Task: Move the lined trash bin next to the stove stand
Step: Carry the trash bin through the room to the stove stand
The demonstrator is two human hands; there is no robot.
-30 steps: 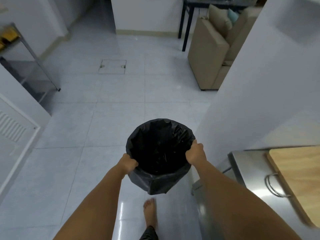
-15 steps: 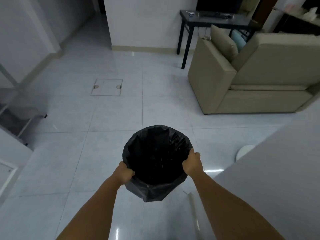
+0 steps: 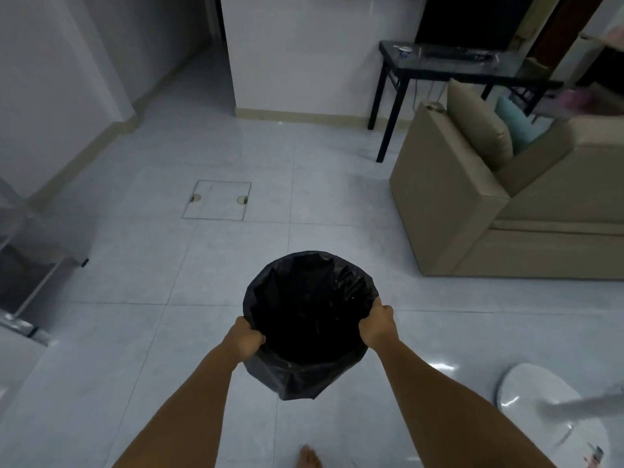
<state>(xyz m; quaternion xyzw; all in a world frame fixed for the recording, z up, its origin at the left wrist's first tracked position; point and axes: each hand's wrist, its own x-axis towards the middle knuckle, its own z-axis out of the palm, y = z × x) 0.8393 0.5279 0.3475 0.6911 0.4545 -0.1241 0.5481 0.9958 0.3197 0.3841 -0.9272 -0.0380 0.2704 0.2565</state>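
Gripping its rim on both sides, the left hand [image 3: 243, 342] and right hand [image 3: 377, 324] fingers are closed on the lined trash bin [image 3: 309, 322], which is held above the floor [image 3: 152, 332].

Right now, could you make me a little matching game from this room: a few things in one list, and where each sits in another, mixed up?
Things:
1. trash bin
2. sofa
3. black table
4. floor hatch

Places:
A. set flush in the floor tiles, left of centre
B. against the far wall, behind the sofa
C. held at its rim by the left hand and the right hand
D. on the floor at the right side

Pairs: 1-C, 2-D, 3-B, 4-A
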